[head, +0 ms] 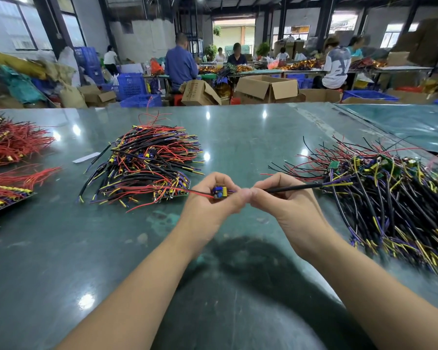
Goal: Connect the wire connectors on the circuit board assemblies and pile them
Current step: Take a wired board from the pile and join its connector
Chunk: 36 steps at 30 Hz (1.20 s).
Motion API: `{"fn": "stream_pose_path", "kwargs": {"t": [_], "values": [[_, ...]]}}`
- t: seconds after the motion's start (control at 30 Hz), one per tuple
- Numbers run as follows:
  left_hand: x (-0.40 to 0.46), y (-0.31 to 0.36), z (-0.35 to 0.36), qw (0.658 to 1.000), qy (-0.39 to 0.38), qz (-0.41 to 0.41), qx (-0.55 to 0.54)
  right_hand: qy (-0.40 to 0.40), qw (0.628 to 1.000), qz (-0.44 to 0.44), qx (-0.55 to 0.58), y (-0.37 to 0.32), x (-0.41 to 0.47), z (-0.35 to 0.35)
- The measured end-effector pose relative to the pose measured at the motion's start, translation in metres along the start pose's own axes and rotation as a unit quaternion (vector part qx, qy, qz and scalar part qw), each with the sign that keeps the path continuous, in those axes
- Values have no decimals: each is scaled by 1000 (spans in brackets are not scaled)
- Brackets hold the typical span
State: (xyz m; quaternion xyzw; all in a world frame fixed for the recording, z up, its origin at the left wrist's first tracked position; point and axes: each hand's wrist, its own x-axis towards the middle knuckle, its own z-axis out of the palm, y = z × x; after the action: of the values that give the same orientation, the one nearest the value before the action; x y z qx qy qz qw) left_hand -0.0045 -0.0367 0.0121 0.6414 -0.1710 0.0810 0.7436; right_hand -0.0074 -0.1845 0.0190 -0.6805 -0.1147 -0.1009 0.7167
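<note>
**Both hands on one small board assembly above the green table**

The green table fills the lower two thirds of the frame, its glossy top catching spots of lamp light. Beyond its far edge, across the top of the frame, lies a workshop floor with open cardboard boxes, blue plastic crates and several seated or standing people at long benches.

At the right edge of the frame spreads the largest heap: a right pile of black, purple and yellow wires with small green boards showing near its top. Left of centre sits the middle pile, a denser stack of assemblies with black, red, yellow and purple leads fanning out to the upper right. At the far left edge lie bundles of red wires, part cut off by the frame. A small white paper strip rests on the table just left of the middle pile.

In the centre of the frame, the left hand is curled round a small circuit board, blue and yellow parts showing between thumb and fingers, with a thin red lead running off to the left toward the middle pile. The right hand pinches a black sleeved cable that extends to the right, its purple and yellow ends reaching the right pile. The thumbs of both hands touch. Whether the cable is joined to the board is hidden by the fingers.
</note>
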Motion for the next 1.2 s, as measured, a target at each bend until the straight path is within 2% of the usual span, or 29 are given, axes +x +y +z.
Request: {"fn": "stream_pose_path", "kwargs": {"t": [0.23,0.43,0.5,0.6,1.07,1.2], "values": [[3,7,-5,990,20,-80,-115,-62,993,14,104,-1,0,0],[3,16,-9,967,-21,-124,-221,-113,936,117,312,-7,-2,0],[3,17,-8,962,-33,-124,-240,-107,920,139,350,-9,-2,0],[3,16,-7,965,-10,-117,-237,-83,897,173,397,-8,0,0],[3,14,-5,974,44,-122,-186,-49,940,138,308,-1,2,-2],[4,14,-5,967,76,-139,-199,-29,966,74,244,5,-5,11]]}}
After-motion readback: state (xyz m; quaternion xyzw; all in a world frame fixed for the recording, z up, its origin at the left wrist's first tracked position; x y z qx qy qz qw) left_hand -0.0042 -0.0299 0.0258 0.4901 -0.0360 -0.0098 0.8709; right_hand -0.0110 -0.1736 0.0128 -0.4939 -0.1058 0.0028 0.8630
